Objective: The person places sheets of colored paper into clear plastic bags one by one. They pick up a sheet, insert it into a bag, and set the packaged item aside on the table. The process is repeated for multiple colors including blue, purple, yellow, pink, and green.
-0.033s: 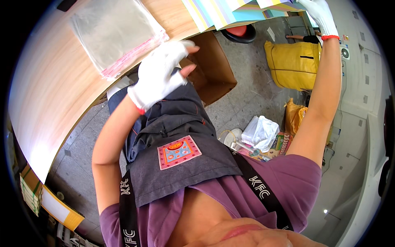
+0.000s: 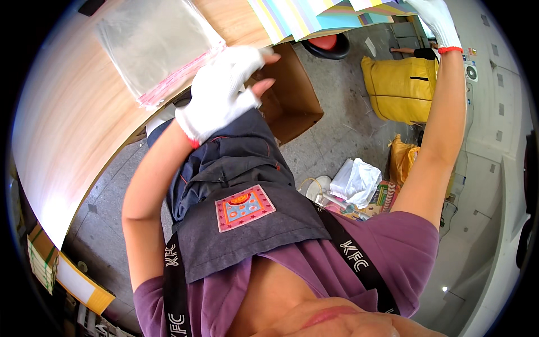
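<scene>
My left hand (image 2: 222, 92) wears a white knitted glove with a red cuff; the bare thumb and fingertip stick out. Its fingers are apart with nothing between them. It hovers at the table's near edge, beside a stack of clear plastic bags (image 2: 157, 42) with pink edges. My right hand (image 2: 435, 19), gloved the same way, is stretched out to the far right. It is at the corner of the striped pastel paper sheets (image 2: 314, 19). The top edge of the picture cuts off its fingers, so I cannot tell whether they grip a sheet.
The pale wooden table (image 2: 62, 129) curves along the left. Below its edge stands an open cardboard box (image 2: 295, 101). A round stool (image 2: 325, 46), a large yellow sack (image 2: 400, 90), and a white plastic bag (image 2: 356, 182) are on the floor. Another person's arm (image 2: 410, 50) shows behind the sack.
My left hand has shifted slightly up and to the right, its fingers still apart. My right hand looks unmoved.
</scene>
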Motion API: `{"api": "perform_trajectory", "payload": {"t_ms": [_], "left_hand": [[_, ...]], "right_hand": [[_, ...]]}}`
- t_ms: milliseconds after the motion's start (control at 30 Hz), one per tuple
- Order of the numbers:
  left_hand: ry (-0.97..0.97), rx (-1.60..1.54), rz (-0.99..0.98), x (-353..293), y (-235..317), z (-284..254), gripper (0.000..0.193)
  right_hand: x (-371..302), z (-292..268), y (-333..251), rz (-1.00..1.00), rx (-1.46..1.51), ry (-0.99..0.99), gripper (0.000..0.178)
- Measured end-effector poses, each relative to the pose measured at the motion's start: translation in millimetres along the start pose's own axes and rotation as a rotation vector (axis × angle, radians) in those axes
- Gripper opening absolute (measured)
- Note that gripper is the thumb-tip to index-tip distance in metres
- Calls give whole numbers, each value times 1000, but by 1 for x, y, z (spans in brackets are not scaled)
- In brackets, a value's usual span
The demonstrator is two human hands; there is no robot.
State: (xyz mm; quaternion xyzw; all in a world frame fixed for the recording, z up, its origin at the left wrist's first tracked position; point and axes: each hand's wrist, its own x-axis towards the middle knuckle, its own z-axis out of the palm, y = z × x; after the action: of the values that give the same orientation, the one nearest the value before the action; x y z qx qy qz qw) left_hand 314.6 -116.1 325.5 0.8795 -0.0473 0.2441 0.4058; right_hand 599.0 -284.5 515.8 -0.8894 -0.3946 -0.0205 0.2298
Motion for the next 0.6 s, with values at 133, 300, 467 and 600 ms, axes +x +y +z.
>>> {"api": "perform_trajectory", "payload": {"t_ms": [133, 300, 467, 600], "left_hand": [[15, 165, -37, 81, 9, 5, 50], [373, 140, 194, 147, -6, 22, 47], [595, 394, 464, 190, -8, 34, 48], [533, 538, 362, 210, 7, 26, 42]], "right_hand": [[8, -11, 17, 19, -123, -88, 11], [14, -8, 17, -110, -35, -90, 12], [7, -21, 17, -15, -198, -81, 14], [2, -11, -8, -64, -371, -16, 21]]}}
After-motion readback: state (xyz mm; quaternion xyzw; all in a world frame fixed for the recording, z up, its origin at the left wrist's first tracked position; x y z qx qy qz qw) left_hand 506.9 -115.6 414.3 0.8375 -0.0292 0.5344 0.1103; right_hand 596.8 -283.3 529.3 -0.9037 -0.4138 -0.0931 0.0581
